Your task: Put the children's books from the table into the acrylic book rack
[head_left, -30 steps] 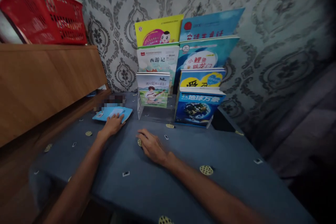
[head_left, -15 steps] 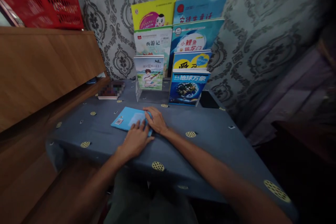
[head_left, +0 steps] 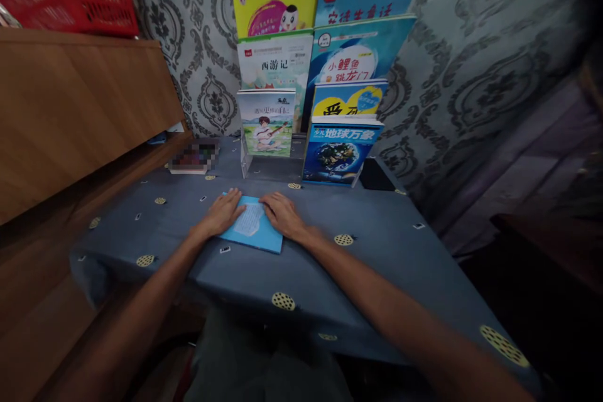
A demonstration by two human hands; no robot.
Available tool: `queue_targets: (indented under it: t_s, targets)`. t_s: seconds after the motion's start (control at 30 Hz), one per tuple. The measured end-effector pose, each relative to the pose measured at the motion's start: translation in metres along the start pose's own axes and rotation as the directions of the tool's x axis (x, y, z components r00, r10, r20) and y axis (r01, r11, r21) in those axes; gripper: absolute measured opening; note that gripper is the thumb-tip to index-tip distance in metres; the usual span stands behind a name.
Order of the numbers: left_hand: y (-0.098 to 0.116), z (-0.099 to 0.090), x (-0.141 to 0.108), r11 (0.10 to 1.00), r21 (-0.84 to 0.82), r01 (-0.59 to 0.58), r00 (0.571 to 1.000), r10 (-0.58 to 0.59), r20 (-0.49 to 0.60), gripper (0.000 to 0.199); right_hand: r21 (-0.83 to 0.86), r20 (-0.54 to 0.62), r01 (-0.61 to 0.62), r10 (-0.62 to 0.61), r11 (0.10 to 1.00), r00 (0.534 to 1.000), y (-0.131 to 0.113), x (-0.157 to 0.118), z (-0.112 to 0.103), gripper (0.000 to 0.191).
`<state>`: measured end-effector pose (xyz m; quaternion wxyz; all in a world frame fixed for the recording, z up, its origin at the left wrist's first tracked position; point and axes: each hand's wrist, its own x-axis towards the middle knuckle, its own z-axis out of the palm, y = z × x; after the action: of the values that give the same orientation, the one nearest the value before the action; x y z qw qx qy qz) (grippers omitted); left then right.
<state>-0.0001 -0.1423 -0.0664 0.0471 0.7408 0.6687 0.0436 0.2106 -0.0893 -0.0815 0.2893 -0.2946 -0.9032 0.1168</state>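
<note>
1. The blue book lies flat on the worktop, between the two grips, its near edge running slightly askew.
2. The left grip is loosely spread over the book's left side, fingers pointing away from the person and the thumb lying across the cover; it rests there and does not seem to clench.
3. The right grip has fingers bent over the book's far right corner; whether it pinches the edge or only touches it, I cannot tell.
4. Both grips seem to be steadying the book, and light, even pressure should do: the cover looks thin, and a hard push on one corner could crease it or swing the book round.
5. To straighten it, shift both grips together, the left bearing flat while the right guides the corner.
6. Mind the reach: the stand is just beyond the grips, with the guitar book straight ahead and the Earth book beyond and to the right of the right grip.
7. The thick book lies beyond and left of the left grip, apart from it.
</note>
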Motion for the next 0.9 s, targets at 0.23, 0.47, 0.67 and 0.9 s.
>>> queue_targets:
  t_s: [0.23, 0.47, 0.67, 0.9]
  targets:
    - [-0.032, 0.004, 0.005, 0.997, -0.002, 0.074, 0.996, -0.074, -0.039, 0.062, 0.031, 0.053, 0.094, -0.096, 0.995, 0.994, -0.001, -0.005, -0.003, 0.027]
    - [-0.025, 0.001, 0.001, 0.997, 0.003, 0.079, 0.993, -0.079, -0.087, 0.059, 0.027, 0.019, 0.038, -0.039, 0.999, 0.999, 0.021, -0.042, -0.016, 0.033]
    - [-0.007, -0.013, -0.014, 0.993, 0.119, 0.007, 0.988, 0.012, -0.155, 0.049, -0.051, 0.031, 0.004, -0.003, 0.999, 1.000, 0.022, -0.058, -0.030, 0.035]
    - [0.013, -0.011, -0.058, 0.903, 0.079, -0.423, 0.906, 0.421, 0.040, 0.082, -0.025, 0.034, -0.023, 0.023, 0.999, 0.999, 0.023, -0.058, -0.028, 0.035]
